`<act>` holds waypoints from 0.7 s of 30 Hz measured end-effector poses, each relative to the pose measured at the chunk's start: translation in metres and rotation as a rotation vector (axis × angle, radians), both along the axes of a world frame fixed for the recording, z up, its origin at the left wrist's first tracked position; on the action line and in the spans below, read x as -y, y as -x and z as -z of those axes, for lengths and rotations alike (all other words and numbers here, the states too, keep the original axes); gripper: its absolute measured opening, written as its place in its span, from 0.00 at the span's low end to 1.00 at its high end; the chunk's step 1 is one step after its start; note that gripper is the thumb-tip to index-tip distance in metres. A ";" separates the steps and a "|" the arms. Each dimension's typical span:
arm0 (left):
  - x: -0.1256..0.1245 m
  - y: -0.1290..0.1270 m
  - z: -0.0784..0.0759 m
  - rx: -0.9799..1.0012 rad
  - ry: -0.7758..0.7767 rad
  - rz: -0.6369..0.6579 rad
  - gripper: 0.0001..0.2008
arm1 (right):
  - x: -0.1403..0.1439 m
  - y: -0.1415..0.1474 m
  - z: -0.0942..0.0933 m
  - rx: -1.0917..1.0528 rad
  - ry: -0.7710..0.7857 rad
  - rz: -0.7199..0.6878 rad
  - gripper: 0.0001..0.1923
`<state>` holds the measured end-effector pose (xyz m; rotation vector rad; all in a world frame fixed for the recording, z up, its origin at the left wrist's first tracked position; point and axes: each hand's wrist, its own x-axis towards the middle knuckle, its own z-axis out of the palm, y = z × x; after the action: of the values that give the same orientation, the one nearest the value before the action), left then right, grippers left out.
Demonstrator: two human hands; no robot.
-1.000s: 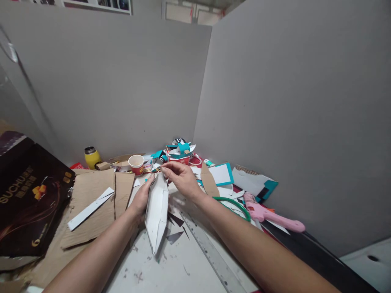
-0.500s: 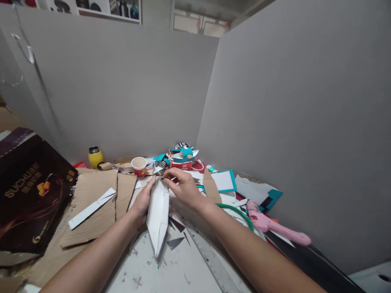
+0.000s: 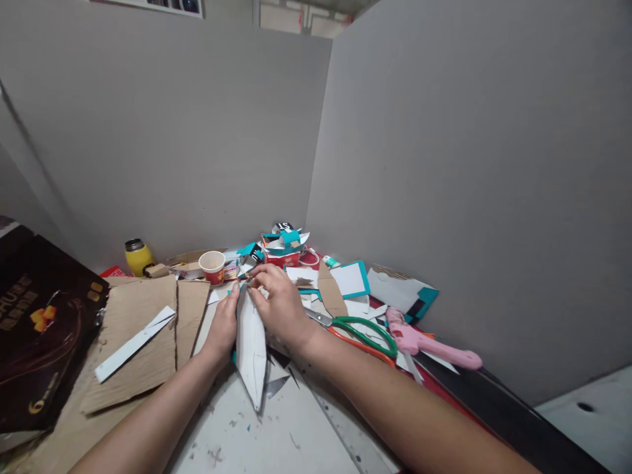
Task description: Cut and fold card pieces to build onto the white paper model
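A long, boat-shaped piece of folded white card points its narrow tip toward me above the table. My left hand is closed along its left side, thumb near the far end. Bent over that far end is my right hand, its thumb and fingers pinching the card's edge; the exact spot is partly hidden by the fingers. Green- and orange-handled scissors lie just beyond my right forearm. Dark paper offcuts rest beneath the card.
Corrugated cardboard with a white strip lies left, beside a dark printed box. Behind are a yellow bottle, a paper cup and teal card models. A pink glue gun lies right, near grey partitions.
The view has shifted right and slightly downward. My right hand has moved a little over the card's far end, and more of the scissors shows. Both hands stay on the card.
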<state>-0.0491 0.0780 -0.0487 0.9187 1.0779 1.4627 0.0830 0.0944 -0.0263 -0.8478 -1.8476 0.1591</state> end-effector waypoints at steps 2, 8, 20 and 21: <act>0.000 -0.001 0.002 -0.022 -0.026 -0.052 0.09 | 0.000 -0.001 0.000 0.037 -0.050 0.009 0.08; -0.003 -0.006 -0.002 0.007 -0.038 -0.025 0.10 | -0.009 -0.005 0.002 -0.067 -0.007 -0.126 0.06; -0.003 -0.004 0.002 0.137 0.009 0.009 0.11 | -0.011 -0.007 -0.002 -0.049 0.125 -0.174 0.06; -0.003 -0.004 0.003 0.147 0.018 0.023 0.12 | -0.012 -0.008 -0.002 -0.014 0.105 -0.171 0.06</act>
<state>-0.0451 0.0814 -0.0514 0.7948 0.9678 1.4755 0.0908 0.1067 -0.0244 -0.7575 -1.9110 0.3716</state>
